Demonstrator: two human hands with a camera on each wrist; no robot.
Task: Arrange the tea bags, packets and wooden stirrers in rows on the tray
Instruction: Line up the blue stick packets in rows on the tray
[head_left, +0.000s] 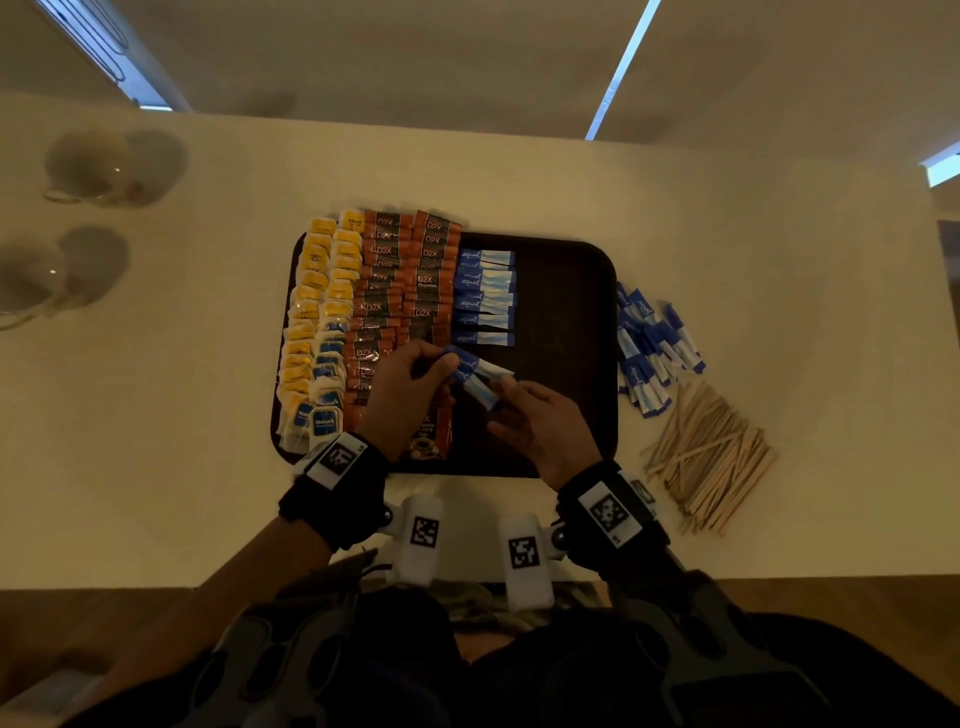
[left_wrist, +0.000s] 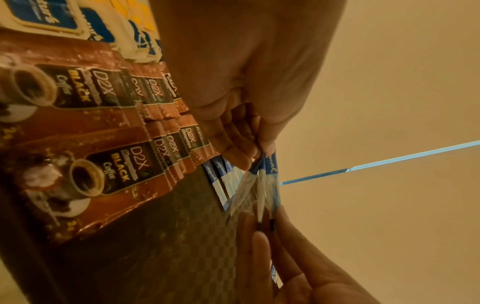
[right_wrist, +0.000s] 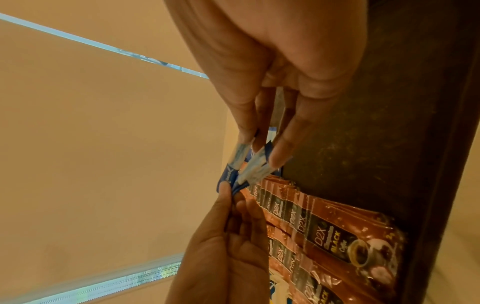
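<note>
Head view: left hand (head_left: 410, 387) and right hand (head_left: 540, 423) pinched opposite ends of a few blue sweetener packets (head_left: 478, 376) above the dark tray (head_left: 571, 332); tea bags (head_left: 317, 322), coffee sachets (head_left: 400, 291) laid in rows; loose stirrers (head_left: 711, 457) on surface (head_left: 779, 234). Left wrist: fingertips (left_wrist: 249, 158) clamped on blue ends. Right wrist: fingertips (right_wrist: 280, 152) clamped on pale ends.
</note>
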